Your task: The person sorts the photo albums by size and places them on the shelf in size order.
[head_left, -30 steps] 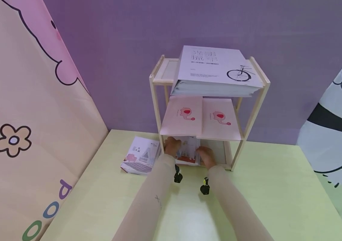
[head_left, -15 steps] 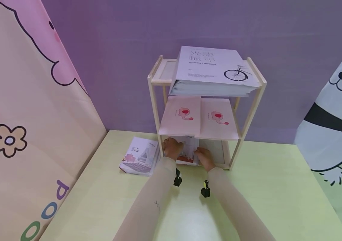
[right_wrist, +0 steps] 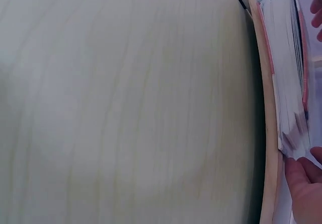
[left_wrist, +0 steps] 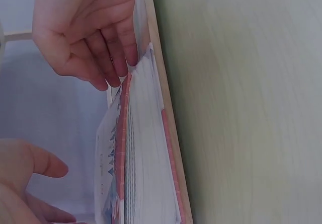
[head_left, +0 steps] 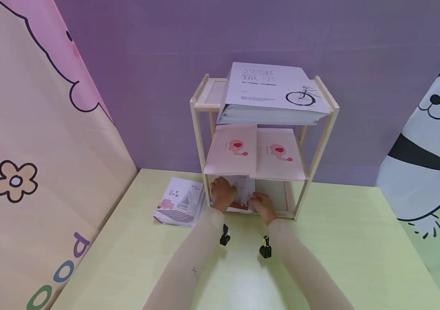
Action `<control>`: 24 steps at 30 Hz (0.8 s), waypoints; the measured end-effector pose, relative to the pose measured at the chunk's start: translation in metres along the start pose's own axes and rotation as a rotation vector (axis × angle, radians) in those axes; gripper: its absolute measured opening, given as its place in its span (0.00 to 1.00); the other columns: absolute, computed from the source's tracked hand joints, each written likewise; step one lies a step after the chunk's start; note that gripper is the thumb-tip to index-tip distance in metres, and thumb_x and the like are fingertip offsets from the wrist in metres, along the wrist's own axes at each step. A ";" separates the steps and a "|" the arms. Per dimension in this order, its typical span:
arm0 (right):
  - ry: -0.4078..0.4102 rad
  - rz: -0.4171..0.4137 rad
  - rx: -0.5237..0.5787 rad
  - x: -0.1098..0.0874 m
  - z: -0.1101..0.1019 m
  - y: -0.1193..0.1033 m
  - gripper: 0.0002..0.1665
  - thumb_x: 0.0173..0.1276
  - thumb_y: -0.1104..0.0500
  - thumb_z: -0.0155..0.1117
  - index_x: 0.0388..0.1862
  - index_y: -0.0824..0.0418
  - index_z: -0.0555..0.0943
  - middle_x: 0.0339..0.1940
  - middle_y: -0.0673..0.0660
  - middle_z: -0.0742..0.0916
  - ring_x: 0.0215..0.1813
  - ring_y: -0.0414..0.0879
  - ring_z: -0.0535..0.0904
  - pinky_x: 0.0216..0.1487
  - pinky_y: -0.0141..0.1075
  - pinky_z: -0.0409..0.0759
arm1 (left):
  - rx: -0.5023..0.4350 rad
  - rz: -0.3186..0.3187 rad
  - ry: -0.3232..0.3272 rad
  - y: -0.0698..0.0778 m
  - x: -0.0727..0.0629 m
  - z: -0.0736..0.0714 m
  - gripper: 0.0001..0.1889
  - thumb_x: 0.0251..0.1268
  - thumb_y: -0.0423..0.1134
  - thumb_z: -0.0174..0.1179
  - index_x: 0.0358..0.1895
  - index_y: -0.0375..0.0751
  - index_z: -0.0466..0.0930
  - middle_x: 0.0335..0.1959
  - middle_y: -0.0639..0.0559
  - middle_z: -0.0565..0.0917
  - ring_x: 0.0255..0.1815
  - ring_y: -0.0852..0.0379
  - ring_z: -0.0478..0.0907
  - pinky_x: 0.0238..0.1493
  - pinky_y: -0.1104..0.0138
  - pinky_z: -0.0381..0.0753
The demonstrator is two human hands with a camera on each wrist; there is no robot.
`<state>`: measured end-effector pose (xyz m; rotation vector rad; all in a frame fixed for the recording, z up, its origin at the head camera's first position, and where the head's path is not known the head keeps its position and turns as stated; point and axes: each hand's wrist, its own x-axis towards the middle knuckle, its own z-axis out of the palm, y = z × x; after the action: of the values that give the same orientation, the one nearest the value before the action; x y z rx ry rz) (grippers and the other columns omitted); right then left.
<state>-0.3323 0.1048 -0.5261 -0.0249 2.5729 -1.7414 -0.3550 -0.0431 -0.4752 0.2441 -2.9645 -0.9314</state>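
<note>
A thick book [head_left: 246, 191] with a red-banded, illustrated cover lies flat on the shelf rack's [head_left: 290, 200] lowest board. Its page edges [left_wrist: 148, 138] face the table along the front rail, and its cover is slightly lifted in the left wrist view. My left hand [head_left: 223, 193] reaches over the book's left part with thumb and fingers spread apart in the left wrist view [left_wrist: 25, 183]. At the book's right end, my right hand [head_left: 263, 206] touches the side with relaxed fingers; the right wrist view shows this hand [right_wrist: 307, 194] at the corner.
On the middle board lie two pink elephant booklets [head_left: 233, 148], overhanging the front. A very thick white book [head_left: 275, 88] with a bicycle picture sits on top. Left of the rack another book [head_left: 181, 201] lies on the pale table [head_left: 359, 241]. Purple cloth [head_left: 158, 86] hangs behind.
Both hands stay at the lowest shelf. My left hand has shifted slightly right over the book, and the book's right edge sits by my right hand. The head view has shifted a little.
</note>
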 end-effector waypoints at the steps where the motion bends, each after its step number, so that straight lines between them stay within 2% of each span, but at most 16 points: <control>1: -0.001 -0.003 0.002 -0.001 0.000 0.001 0.29 0.66 0.60 0.51 0.63 0.75 0.69 0.62 0.71 0.74 0.63 0.62 0.69 0.62 0.52 0.67 | -0.011 0.017 0.003 -0.001 -0.001 0.000 0.30 0.62 0.40 0.50 0.64 0.22 0.59 0.58 0.30 0.68 0.60 0.36 0.63 0.62 0.51 0.64; 7: -0.003 0.012 0.000 -0.006 -0.002 0.006 0.30 0.64 0.61 0.53 0.65 0.71 0.67 0.65 0.71 0.71 0.66 0.63 0.65 0.64 0.53 0.66 | -0.055 0.126 0.006 -0.008 -0.009 -0.002 0.30 0.64 0.38 0.50 0.65 0.21 0.59 0.60 0.29 0.67 0.62 0.34 0.62 0.63 0.50 0.63; 11: 0.007 0.027 0.031 -0.010 -0.007 0.007 0.31 0.64 0.62 0.54 0.66 0.70 0.66 0.65 0.71 0.70 0.66 0.64 0.65 0.64 0.53 0.66 | -0.024 0.202 -0.006 -0.011 -0.017 -0.006 0.30 0.64 0.38 0.50 0.64 0.20 0.60 0.60 0.28 0.68 0.62 0.34 0.64 0.65 0.51 0.61; 17: 0.015 -0.022 0.075 -0.017 -0.008 0.006 0.30 0.64 0.62 0.55 0.65 0.68 0.68 0.65 0.68 0.72 0.66 0.62 0.65 0.63 0.53 0.67 | -0.066 0.247 -0.025 -0.018 -0.031 -0.011 0.29 0.64 0.38 0.52 0.65 0.23 0.61 0.62 0.30 0.68 0.63 0.35 0.64 0.66 0.51 0.60; 20: 0.036 -0.072 0.091 -0.021 -0.004 0.002 0.28 0.64 0.64 0.55 0.63 0.69 0.70 0.64 0.68 0.73 0.66 0.62 0.66 0.62 0.52 0.68 | -0.096 0.275 -0.007 -0.024 -0.038 -0.014 0.28 0.63 0.38 0.55 0.63 0.23 0.64 0.60 0.29 0.70 0.61 0.32 0.66 0.62 0.48 0.64; 24: 0.094 -0.123 0.132 -0.026 0.004 -0.007 0.25 0.62 0.68 0.55 0.59 0.74 0.71 0.60 0.71 0.75 0.64 0.64 0.68 0.61 0.53 0.69 | -0.124 0.346 0.022 -0.035 -0.047 -0.016 0.24 0.60 0.35 0.57 0.57 0.21 0.70 0.53 0.28 0.75 0.53 0.33 0.72 0.53 0.47 0.72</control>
<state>-0.3058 0.0996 -0.5210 -0.1018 2.5642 -1.9986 -0.3024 -0.0735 -0.4810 -0.2519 -2.7833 -1.0453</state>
